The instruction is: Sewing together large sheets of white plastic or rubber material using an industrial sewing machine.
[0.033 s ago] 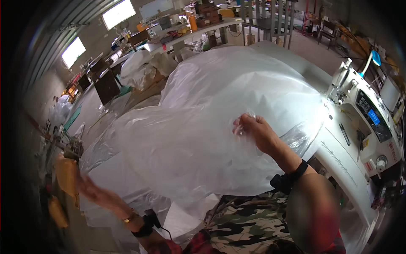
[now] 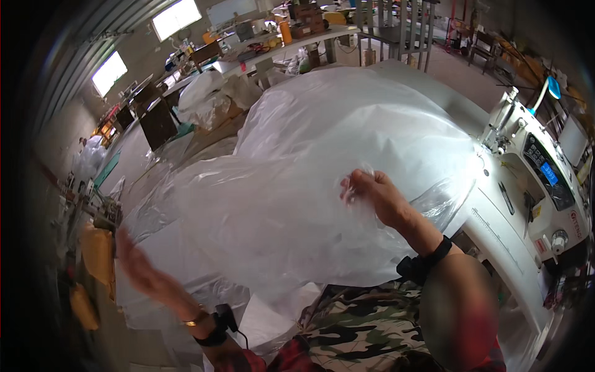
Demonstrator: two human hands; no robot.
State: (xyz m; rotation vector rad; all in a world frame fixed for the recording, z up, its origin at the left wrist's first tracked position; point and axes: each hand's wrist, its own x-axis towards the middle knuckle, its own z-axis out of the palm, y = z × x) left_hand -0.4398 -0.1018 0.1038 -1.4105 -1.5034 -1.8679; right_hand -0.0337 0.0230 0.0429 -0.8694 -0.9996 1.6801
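Observation:
A large heap of thin, translucent white plastic sheet [image 2: 248,211] spreads over the worktable in front of me, puffed up in soft folds. My right hand [image 2: 378,195] pinches a gathered bit of it between thumb and fingers, near the middle of the heap. Off the heap's left edge, my left hand [image 2: 141,263] is smeared by motion, so its fingers do not show clearly. A yellow-brown padded piece [image 2: 97,254] hangs just left of that hand. Black straps with small devices circle both wrists.
A white sewing machine [image 2: 542,167] with a lit panel stands at the right, its lamp shining on the plastic. Small dark snips [image 2: 506,197] lie on its bed. Crumpled plastic bags [image 2: 204,102] and a cluttered bench [image 2: 297,46] are farther back.
My left hand has swung slightly upward, away from the yellow-brown piece it overlapped. My right hand stays almost where it was, pinching the plastic.

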